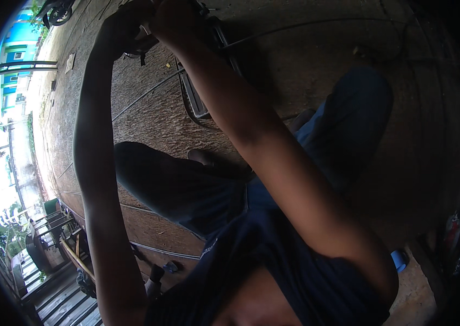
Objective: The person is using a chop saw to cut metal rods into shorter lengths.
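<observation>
At left, your left arm reaches almost straight, and the left hand [118, 35] bends inward near the top edge. Beneath it is a small dark object [143, 58], partly hidden. Your right hand [175, 22] is close beside, its forearm slanting in from the lower right; how far the fingers of both hands are open, and what they hold, I cannot tell. Lower and slightly right, a dark framed object [193, 98] lies on the floor [154, 125]. The step seems close two-handed work, so the next move calls for steady wrists
</observation>
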A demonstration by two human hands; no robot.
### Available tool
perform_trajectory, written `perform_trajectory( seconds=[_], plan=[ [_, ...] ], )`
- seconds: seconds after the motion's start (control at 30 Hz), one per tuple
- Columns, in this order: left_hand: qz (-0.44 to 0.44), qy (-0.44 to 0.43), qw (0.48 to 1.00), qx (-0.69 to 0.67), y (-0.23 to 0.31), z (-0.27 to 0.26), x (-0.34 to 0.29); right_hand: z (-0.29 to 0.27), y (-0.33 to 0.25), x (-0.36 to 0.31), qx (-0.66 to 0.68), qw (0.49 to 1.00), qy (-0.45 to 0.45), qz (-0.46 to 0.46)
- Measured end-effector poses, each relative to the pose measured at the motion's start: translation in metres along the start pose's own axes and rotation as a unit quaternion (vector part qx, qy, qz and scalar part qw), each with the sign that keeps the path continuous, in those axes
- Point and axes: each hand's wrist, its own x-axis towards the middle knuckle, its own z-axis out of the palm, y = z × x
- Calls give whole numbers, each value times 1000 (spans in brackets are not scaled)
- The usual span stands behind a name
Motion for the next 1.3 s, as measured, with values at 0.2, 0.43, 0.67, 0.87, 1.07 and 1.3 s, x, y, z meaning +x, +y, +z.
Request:
perform_trajectory(
  seconds=[0.2, 0.43, 0.67, 0.87, 1.07, 1.3],
  plan=[
    [125, 68, 978, 151, 43, -13, 1, 33, -7, 16, -77, 993, 64, 68],
    [62, -52, 933, 351, 45, -6, -1, 14, 4, 0, -19, 995, 33, 95],
    [35, -24, 948, 316, 52, 8, -9, 25, 11, -15, 55, 993, 87, 64],
    [102, 12, 950, 295, 5, 43, -21, 1, 14, -35, 21, 993, 112, 36],
    [76, 51, 980, 176, -11, 69, -40, -28, 22, -53, 58, 996, -16, 59],
    [47, 67, 987, 135, 9, 91, -49, -4, 28, -62, 133, 990, 31, 45]
  ],
)
